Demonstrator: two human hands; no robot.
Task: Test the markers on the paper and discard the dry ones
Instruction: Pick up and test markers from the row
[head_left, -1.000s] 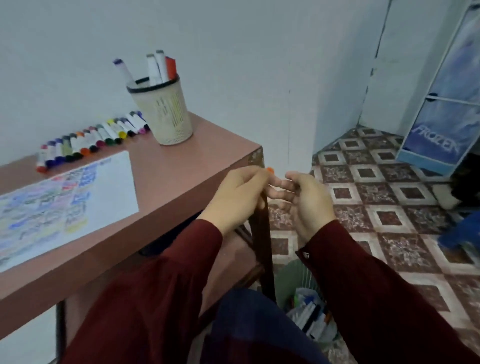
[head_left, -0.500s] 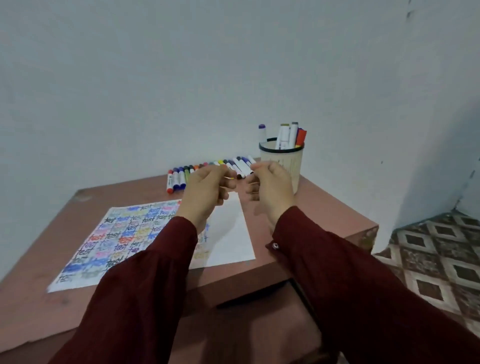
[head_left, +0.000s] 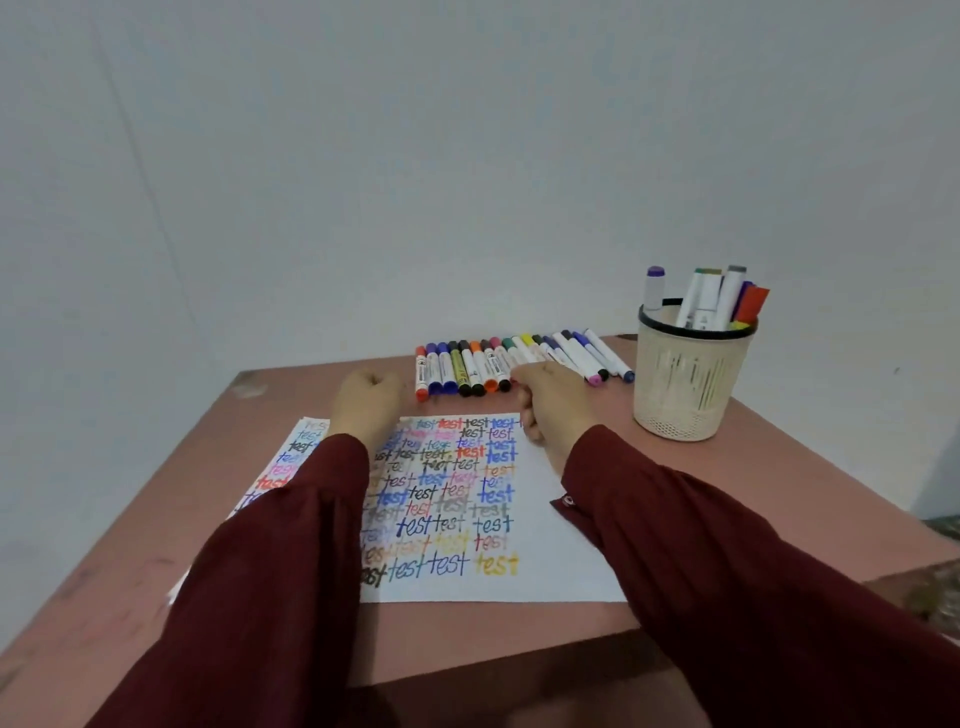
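Parted since, the left hand (head_left: 366, 405) and right hand (head_left: 556, 410) were curled near the marker row (head_left: 483, 364); any pinch was hidden. Lifting one marker without rolling its neighbours seemed best.

Left hand (head_left: 366, 401), right hand (head_left: 555, 408): loose fists.

The hands have parted: left hand (head_left: 366, 402) over the paper's (head_left: 540, 571) top edge, right hand (head_left: 553, 402) at the marker row (head_left: 467, 366).

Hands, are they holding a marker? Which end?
It cannot be told. The left hand and the right hand are curled, backs toward the camera, and nothing shows in either.
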